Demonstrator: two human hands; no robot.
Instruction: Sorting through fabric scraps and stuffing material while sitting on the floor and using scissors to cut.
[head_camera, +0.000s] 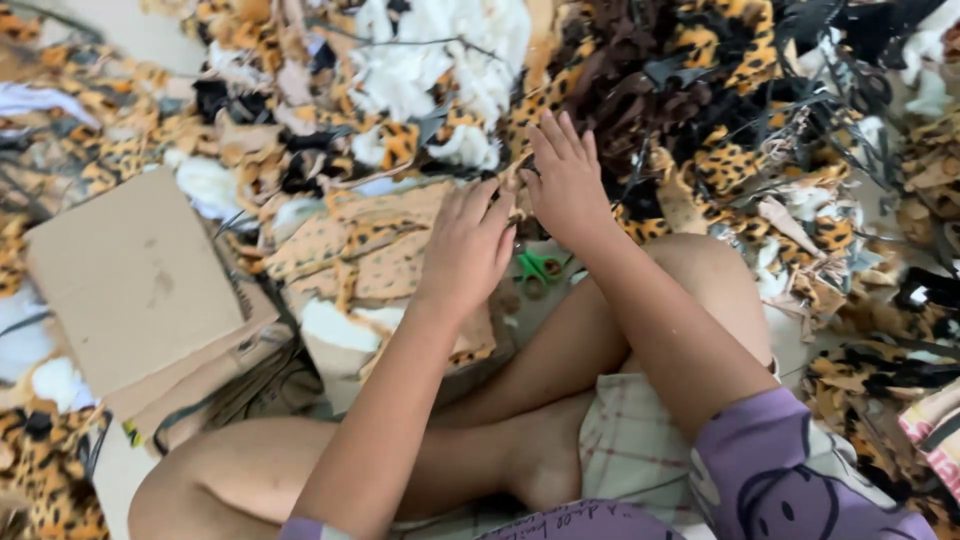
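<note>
A person sits cross-legged on the floor amid heaps of leopard-print fabric scraps, both bare hands working at one small strip of leopard-print cloth (515, 190) held up between them just above the lap. The left hand (468, 245) is closed around the strip's lower end, fingers curled over it; the right hand (565, 180) pinches the upper end with the thumb while its four fingers stand spread and straight.

No box, bin or bag shows in the view; the material lies loose. One flattened sheet of brown cardboard (130, 275) rests on the floor to the left, with further cardboard edges stacked beneath it, their number hard to tell. One pair of green-handled scissors (538, 268) lies on the floor just below the hands, near the right knee. A stack of cut tan spotted fabric panels (375, 250) sits under the left hand; the layers cannot be counted. Behind it rise a mound of white fleece (430, 60) and a clump of dark brown fur fabric (620, 80), with black strips tangled through the pile at the right. The person wears purple sleeves and pale checked shorts.
</note>
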